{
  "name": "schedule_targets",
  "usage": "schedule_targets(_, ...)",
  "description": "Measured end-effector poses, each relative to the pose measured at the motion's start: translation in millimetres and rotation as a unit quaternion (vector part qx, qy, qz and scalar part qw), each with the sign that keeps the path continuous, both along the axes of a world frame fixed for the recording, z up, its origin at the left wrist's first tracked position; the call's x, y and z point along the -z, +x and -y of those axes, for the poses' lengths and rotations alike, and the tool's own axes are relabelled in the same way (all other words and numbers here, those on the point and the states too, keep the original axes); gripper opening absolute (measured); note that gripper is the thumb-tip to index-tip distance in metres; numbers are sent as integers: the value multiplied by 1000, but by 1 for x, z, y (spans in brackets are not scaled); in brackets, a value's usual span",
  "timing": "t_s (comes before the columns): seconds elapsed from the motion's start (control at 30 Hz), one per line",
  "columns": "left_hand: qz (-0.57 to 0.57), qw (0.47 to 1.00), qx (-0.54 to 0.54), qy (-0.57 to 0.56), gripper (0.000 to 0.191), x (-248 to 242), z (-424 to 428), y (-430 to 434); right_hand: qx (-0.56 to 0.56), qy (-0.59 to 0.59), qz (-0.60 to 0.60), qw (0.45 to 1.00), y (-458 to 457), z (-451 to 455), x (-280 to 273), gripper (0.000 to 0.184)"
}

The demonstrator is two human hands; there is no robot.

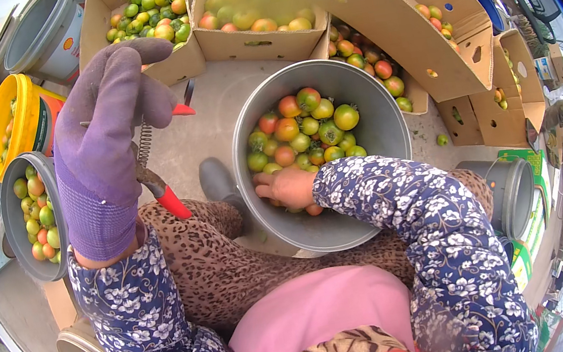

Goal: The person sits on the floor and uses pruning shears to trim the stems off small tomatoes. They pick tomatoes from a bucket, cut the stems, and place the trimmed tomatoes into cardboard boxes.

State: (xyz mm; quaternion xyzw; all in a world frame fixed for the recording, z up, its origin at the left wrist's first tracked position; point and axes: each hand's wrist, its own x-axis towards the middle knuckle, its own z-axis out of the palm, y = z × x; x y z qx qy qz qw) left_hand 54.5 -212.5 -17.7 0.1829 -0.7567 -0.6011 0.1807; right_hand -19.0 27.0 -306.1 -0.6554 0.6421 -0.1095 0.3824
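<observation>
My left hand [105, 110], in a purple knitted glove with a coated palm, is raised at the left. It holds red-handled pruning shears [152, 181] with a coil spring; its fingers hide part of them. A large grey bucket [334, 228] stands before me, with green, orange and red tomatoes [300, 142] at its bottom. Inside the bucket, my bare right hand [286, 187] reaches down among the tomatoes at the near left side. Its fingertips are partly hidden, so whether it grips one does not show.
Cardboard boxes of tomatoes [266, 45] line the far side and the right. To the left stand a yellow bucket [25, 125], a grey bucket of tomatoes [59, 211] and a large pale bucket [57, 51]. Another grey bucket [503, 196] lies tilted at right. A boot [217, 179] is beside the central bucket.
</observation>
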Motion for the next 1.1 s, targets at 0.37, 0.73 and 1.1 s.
schedule_targets(0.37,-6,1000,7,23,36,-6,-9,-4,72,69,-146,984,30,23,-2,56)
schedule_targets(0.73,0,1000,30,-6,36,-10,-25,-11,-97,71,-246,962,7,19,-52,41)
schedule_targets(1.1,33,997,73,21,37,14,-18,-24,548,-258,421,675,-191,-262,-286,42)
